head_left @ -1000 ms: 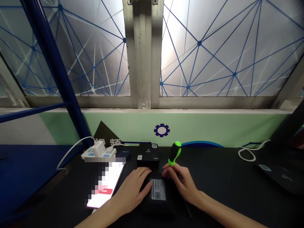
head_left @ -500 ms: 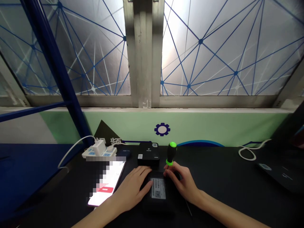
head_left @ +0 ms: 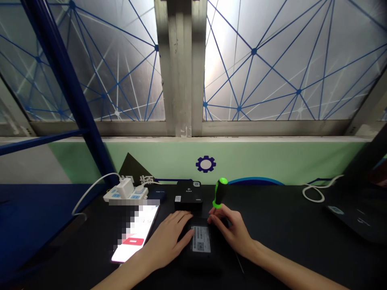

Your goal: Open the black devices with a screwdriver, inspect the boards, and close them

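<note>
A black electronic box point(head_left: 201, 264) with a printed label point(head_left: 201, 239) on its upper face lies on the table in front of me. My left hand point(head_left: 172, 233) steadies its left side, the thumb at the label's edge and the fingers reaching to the far left corner. At the far right corner, my right hand point(head_left: 228, 227) pinches a screwdriver point(head_left: 220, 193) just under its green and black handle, which stands up and leans a little right. The screwdriver's tip is hidden by the fingers. Beside my right wrist lies a thin metal rod point(head_left: 240, 264).
Another black box point(head_left: 188, 195) stands just beyond the labelled one. To the left are a lit phone point(head_left: 136, 237) and a white power strip point(head_left: 125, 193) with a plugged-in charger point(head_left: 125, 188). At far right lie a dark flat device point(head_left: 353, 221) and a white cable point(head_left: 314, 195).
The screwdriver's handle has turned and now tips slightly to the right. Both hands stay in place, and the view has shifted very slightly.
</note>
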Action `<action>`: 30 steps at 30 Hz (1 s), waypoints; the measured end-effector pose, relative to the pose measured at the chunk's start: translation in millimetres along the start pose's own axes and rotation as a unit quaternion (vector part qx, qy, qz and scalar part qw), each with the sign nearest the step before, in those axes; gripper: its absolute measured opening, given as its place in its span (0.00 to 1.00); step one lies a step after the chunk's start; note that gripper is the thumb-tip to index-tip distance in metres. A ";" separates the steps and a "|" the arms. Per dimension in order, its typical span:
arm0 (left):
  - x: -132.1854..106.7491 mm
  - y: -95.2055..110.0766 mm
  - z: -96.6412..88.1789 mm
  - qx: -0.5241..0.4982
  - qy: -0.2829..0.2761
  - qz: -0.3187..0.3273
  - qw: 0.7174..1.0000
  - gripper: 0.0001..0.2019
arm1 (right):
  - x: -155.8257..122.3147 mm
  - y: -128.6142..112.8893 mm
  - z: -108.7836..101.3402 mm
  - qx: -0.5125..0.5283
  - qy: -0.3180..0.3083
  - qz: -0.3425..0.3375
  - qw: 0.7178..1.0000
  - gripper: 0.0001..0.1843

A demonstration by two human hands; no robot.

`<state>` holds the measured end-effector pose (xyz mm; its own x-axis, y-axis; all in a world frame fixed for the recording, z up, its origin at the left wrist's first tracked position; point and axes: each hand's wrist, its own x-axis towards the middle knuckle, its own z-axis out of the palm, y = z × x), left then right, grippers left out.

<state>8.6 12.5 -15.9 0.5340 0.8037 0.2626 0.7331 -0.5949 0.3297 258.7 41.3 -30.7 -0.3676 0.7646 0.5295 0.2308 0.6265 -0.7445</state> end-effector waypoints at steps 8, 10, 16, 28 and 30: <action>-0.6 0.3 0.0 -0.002 0.011 0.002 1.000 0.19 | -2.8 -3.3 -1.6 0.011 -0.013 -0.020 1.000 0.09; -0.5 0.0 0.6 -0.004 0.009 0.002 1.000 0.19 | -2.7 -2.9 -1.6 0.008 -0.012 -0.024 1.000 0.09; 0.5 0.8 -0.2 0.000 0.002 -0.002 1.000 0.19 | -1.0 -1.3 -1.1 -0.012 -0.005 -0.011 1.000 0.08; 0.5 0.8 -0.7 -0.001 0.008 0.001 1.000 0.19 | -3.4 -3.9 -2.2 -0.010 0.001 -0.035 0.999 0.09; 0.8 0.9 -0.7 -0.001 0.003 -0.003 1.000 0.19 | -3.0 -3.6 -2.1 -0.011 0.004 -0.036 0.999 0.08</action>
<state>9.4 12.7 -14.8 0.5272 0.8070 0.2659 0.7356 -0.5902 0.3326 260.9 37.1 -28.8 -0.3775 0.7184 0.5843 0.2246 0.6832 -0.6948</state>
